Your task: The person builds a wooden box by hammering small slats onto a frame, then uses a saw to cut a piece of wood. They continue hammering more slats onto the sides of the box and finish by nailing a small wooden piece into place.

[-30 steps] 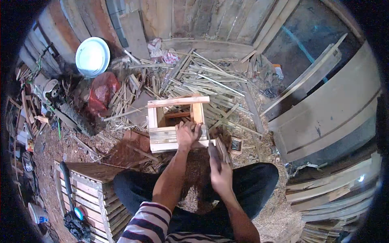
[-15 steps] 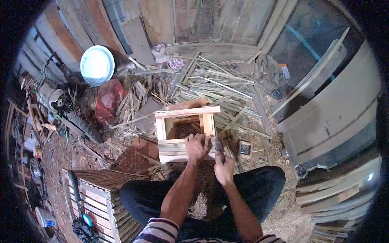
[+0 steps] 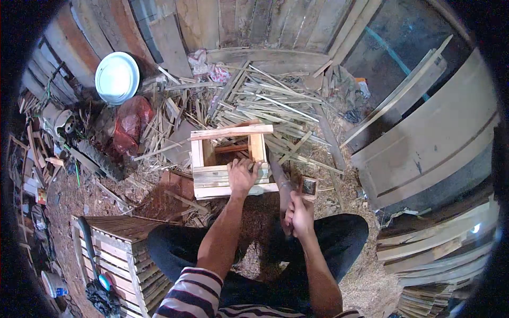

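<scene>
In front of my knees is a small wooden crate point(image 3: 231, 131) of pale slats, with a rectangular opening in the side facing up. My left hand point(image 3: 242, 176) presses on its near slats, fingers bent over the edge of the opening. My right hand point(image 3: 300, 215) is closed round the lower end of a long, dark tool that looks like a machete point(image 3: 279, 177). This tool points away from me, just right of the crate. A small square wooden box point(image 3: 308, 186) sits beyond my right hand, partly covered by it.
Thin wood strips point(image 3: 275, 106) lie heaped beyond the crate. A slatted crate point(image 3: 114, 254) stands at my left knee. Stacked boards point(image 3: 440, 238) are on the right. A white basin point(image 3: 117, 78) leans near the plank wall, above a red plastic bag point(image 3: 132, 124).
My right hand has drawn the machete-like tool away from the crate's right edge, down and to the right. My left hand stays on the crate. The whole view has shifted slightly.
</scene>
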Available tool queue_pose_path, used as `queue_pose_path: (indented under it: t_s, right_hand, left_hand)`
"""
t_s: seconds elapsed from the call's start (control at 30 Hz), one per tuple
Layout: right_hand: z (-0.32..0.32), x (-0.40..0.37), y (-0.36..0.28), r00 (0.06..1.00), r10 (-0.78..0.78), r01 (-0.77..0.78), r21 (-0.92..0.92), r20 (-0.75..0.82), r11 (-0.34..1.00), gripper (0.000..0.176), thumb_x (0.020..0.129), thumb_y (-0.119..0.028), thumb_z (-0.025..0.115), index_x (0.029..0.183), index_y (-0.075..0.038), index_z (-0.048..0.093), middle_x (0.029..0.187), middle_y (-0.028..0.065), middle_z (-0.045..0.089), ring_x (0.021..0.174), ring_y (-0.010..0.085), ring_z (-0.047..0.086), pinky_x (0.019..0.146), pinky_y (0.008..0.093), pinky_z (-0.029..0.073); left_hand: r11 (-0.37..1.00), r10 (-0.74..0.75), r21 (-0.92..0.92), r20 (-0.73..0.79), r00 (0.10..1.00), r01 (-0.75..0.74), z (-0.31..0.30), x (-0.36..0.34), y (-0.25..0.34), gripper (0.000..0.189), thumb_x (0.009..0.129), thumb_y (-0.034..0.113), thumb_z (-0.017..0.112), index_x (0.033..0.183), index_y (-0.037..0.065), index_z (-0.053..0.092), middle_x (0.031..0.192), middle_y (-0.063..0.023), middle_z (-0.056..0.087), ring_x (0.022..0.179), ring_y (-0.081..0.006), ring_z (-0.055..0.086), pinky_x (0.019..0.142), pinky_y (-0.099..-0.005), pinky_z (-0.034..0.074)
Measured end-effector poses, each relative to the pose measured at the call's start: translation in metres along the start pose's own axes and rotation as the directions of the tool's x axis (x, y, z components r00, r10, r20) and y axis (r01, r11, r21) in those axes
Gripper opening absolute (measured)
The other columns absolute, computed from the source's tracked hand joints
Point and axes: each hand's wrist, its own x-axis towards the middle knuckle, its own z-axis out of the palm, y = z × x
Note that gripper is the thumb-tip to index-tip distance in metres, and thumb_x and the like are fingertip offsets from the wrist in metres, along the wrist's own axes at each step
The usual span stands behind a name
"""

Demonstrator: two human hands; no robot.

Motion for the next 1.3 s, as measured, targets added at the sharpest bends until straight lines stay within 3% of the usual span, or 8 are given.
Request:
queue_pose_path:
  t_s: [0.27, 0.53, 0.67, 0.8, 0.97, 1.1, 1.23, 1.3]
  right_hand:
    - [0.007, -0.046, -0.011, 0.991, -0.119, 0.099, -0.252, -0.067, 0.963, 0.043, 0.092, -0.036, 0.057, 0.062, -0.009, 0.043, 0.048, -0.0027, 0.037, 0.035, 0.0079, 0.034, 0.033, 0.0267, 0.026]
    - [-0.005, -0.054, 0.000, 0.957, -0.276, 0.287, -0.405, 0.087, 0.868, 0.042, 0.095, -0.035, 0.053, 0.063, -0.009, 0.045, 0.048, -0.0013, 0.043, 0.035, 0.0094, 0.038, 0.033, 0.0263, 0.028]
    - [0.014, -0.033, -0.007, 0.991, -0.121, 0.132, -0.285, 0.056, 0.949, 0.039, 0.095, -0.034, 0.051, 0.065, -0.008, 0.049, 0.049, -0.0036, 0.042, 0.036, 0.0080, 0.038, 0.033, 0.0260, 0.027]
    - [0.001, -0.059, -0.012, 0.984, -0.159, 0.174, -0.210, 0.086, 0.962, 0.039, 0.093, -0.036, 0.055, 0.067, -0.007, 0.050, 0.050, -0.0040, 0.041, 0.037, 0.0076, 0.037, 0.033, 0.0261, 0.027]
    - [0.014, -0.009, -0.016, 0.998, -0.044, 0.056, -0.305, 0.045, 0.951, 0.038, 0.092, -0.038, 0.056, 0.068, -0.009, 0.047, 0.047, -0.0035, 0.039, 0.034, 0.0086, 0.037, 0.032, 0.0259, 0.027]
    - [-0.009, -0.026, 0.000, 0.989, -0.127, 0.143, -0.257, 0.079, 0.956, 0.030, 0.094, -0.036, 0.055, 0.086, -0.008, 0.055, 0.053, -0.0034, 0.045, 0.039, 0.0081, 0.038, 0.036, 0.0245, 0.029]
    - [0.021, 0.011, -0.014, 0.992, -0.033, 0.051, -0.159, 0.119, 0.986, 0.036, 0.093, -0.036, 0.055, 0.069, -0.011, 0.045, 0.049, -0.0035, 0.038, 0.035, 0.0089, 0.037, 0.032, 0.0272, 0.028]
    - [0.009, -0.002, -0.006, 0.989, -0.131, 0.148, -0.310, 0.074, 0.939, 0.035, 0.092, -0.037, 0.057, 0.070, -0.010, 0.047, 0.050, -0.0032, 0.040, 0.036, 0.0092, 0.037, 0.033, 0.0270, 0.028]
  left_hand:
    - [1.000, 0.008, -0.003, 0.006, 1.000, -0.008, 0.000, 0.001, 0.001, 0.037, 0.086, 0.042, 0.058, 0.082, 0.007, 0.068, 0.084, -0.0094, 0.066, 0.085, -0.0277, 0.056, 0.079, -0.0414, 0.038]
    - [1.000, -0.022, 0.011, 0.038, 0.999, 0.022, -0.001, 0.001, 0.001, 0.040, 0.087, 0.044, 0.055, 0.086, 0.007, 0.069, 0.088, -0.0100, 0.066, 0.088, -0.0275, 0.055, 0.083, -0.0414, 0.037]
    - [1.000, -0.020, -0.017, 0.052, 0.998, 0.021, -0.005, 0.002, 0.003, 0.042, 0.087, 0.045, 0.054, 0.086, 0.006, 0.069, 0.088, -0.0101, 0.066, 0.088, -0.0275, 0.055, 0.084, -0.0418, 0.036]
    - [0.999, -0.034, 0.003, 0.056, 0.998, 0.034, -0.001, 0.001, 0.002, 0.041, 0.088, 0.044, 0.054, 0.086, 0.005, 0.068, 0.087, -0.0098, 0.066, 0.088, -0.0274, 0.055, 0.084, -0.0414, 0.036]
    - [0.999, -0.031, -0.019, 0.051, 0.998, 0.032, -0.001, -0.002, 0.001, 0.040, 0.088, 0.043, 0.054, 0.086, 0.006, 0.068, 0.088, -0.0088, 0.066, 0.089, -0.0270, 0.055, 0.084, -0.0409, 0.036]
    - [0.999, -0.034, -0.008, 0.061, 0.998, 0.035, -0.001, -0.003, 0.003, 0.039, 0.088, 0.043, 0.054, 0.085, 0.006, 0.069, 0.087, -0.0087, 0.066, 0.088, -0.0270, 0.055, 0.083, -0.0412, 0.037]
    - [0.999, -0.033, -0.010, 0.039, 0.999, 0.034, -0.001, -0.001, 0.002, 0.039, 0.088, 0.042, 0.053, 0.084, 0.007, 0.068, 0.086, -0.0089, 0.065, 0.087, -0.0272, 0.055, 0.083, -0.0415, 0.037]
    - [0.999, -0.015, -0.029, 0.053, 0.998, 0.017, -0.002, 0.001, 0.001, 0.038, 0.088, 0.041, 0.054, 0.085, 0.007, 0.068, 0.086, -0.0087, 0.066, 0.087, -0.0273, 0.055, 0.083, -0.0414, 0.037]
